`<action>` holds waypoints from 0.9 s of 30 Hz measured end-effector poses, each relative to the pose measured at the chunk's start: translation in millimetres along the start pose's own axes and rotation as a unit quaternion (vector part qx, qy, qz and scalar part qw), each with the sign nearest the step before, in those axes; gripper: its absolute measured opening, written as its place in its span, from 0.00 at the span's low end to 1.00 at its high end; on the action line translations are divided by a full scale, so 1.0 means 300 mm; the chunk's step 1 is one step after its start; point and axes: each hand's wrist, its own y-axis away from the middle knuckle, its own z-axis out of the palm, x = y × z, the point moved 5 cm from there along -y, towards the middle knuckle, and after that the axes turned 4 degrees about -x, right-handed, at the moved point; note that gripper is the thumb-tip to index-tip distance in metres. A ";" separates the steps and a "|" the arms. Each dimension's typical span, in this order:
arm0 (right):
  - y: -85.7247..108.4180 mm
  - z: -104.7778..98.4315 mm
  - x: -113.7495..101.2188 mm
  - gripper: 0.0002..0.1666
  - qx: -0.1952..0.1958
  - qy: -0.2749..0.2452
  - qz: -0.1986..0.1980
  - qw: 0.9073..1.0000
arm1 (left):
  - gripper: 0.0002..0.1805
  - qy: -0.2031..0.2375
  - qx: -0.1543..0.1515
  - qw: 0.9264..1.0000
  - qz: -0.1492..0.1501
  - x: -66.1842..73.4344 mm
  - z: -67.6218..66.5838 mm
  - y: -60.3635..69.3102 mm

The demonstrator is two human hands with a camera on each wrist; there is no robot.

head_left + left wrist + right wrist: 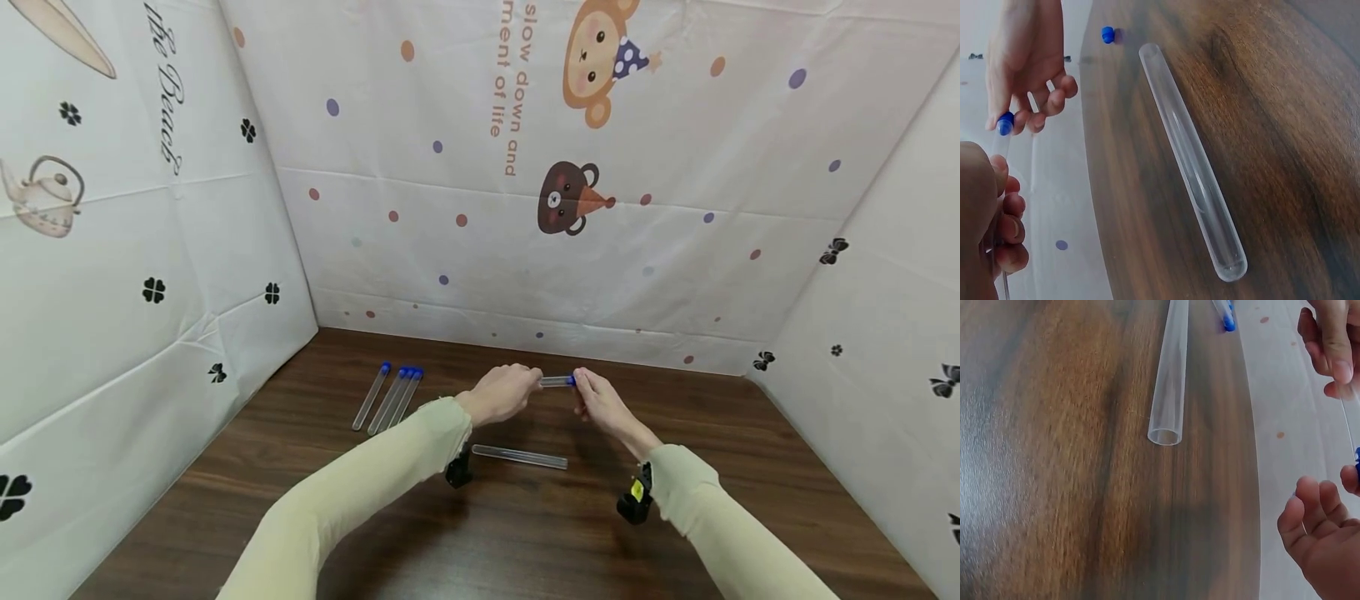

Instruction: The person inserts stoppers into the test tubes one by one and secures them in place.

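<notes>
My left hand (501,393) grips a clear test tube (555,382) above the table, the tube lying roughly level. At its right end, my right hand (604,405) pinches a blue cap (1005,123) between thumb and finger. The cap is at the tube's mouth; how far in it sits, I cannot tell. The right hand's other fingers (1310,509) curl loosely. Below both hands a second test tube (520,457) lies uncapped on the table, its open mouth (1165,437) toward the right. A loose blue cap (1107,34) rests on the table in the left wrist view.
Several test tubes with blue caps (405,372) lie side by side at the table's back left. The brown wooden table (517,533) is bounded by white printed cloth walls (480,275) at the back and both sides.
</notes>
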 end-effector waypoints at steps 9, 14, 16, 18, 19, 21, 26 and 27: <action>0.000 0.003 -0.003 0.23 0.022 -0.020 0.029 0.999 | 0.12 -0.016 0.023 1.000 -0.005 0.016 0.009 -0.002; -0.001 0.006 -0.013 0.23 0.032 -0.026 0.038 0.998 | 0.12 -0.030 0.029 0.999 -0.009 0.024 0.014 -0.005; -0.001 0.003 -0.021 0.24 0.039 -0.024 0.036 0.998 | 0.12 -0.031 0.037 0.999 -0.011 0.025 0.012 -0.007; -0.003 -0.003 -0.027 0.25 0.044 -0.019 0.035 0.998 | 0.11 -0.028 0.043 0.999 -0.011 0.026 0.009 -0.010; -0.003 -0.006 -0.029 0.26 0.044 -0.018 0.034 0.998 | 0.10 -0.025 0.046 0.999 -0.011 0.026 0.008 -0.012; -0.003 -0.012 -0.030 0.27 0.040 -0.013 0.035 0.999 | 0.09 -0.020 0.048 0.999 -0.008 0.025 0.003 -0.015; -0.001 -0.026 -0.035 0.28 0.019 -0.007 0.033 0.999 | 0.08 -0.011 0.043 0.999 0.004 0.020 -0.005 -0.021; -0.001 -0.029 -0.037 0.29 0.017 -0.005 0.033 0.999 | 0.08 -0.009 0.040 0.999 0.005 0.018 -0.005 -0.022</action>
